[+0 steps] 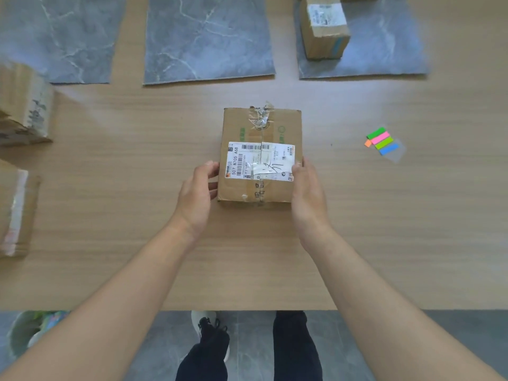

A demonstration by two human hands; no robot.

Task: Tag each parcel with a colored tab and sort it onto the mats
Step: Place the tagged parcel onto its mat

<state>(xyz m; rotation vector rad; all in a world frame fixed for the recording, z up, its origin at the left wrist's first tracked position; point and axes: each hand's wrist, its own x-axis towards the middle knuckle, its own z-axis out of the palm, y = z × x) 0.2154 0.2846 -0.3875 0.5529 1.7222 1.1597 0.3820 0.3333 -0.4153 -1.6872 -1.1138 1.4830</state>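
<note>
A brown cardboard parcel (261, 133) with a white shipping label and torn tape lies flat at the middle of the wooden table. My left hand (196, 195) presses its left side and my right hand (308, 193) presses its right side, thumb on the label's corner. A strip of colored tabs (383, 141), green, pink, lime and blue with one orange, lies to the right of the parcel. Three grey marble-pattern mats lie along the far side: left (60, 37), middle (209, 39) and right (384, 48). A taped parcel (323, 26) stands on the right mat.
Two more cardboard parcels sit at the table's left edge, one far (24, 105) and one near (16, 210). A bin (30, 331) with colored scraps stands on the floor below the table's front edge, beside my feet.
</note>
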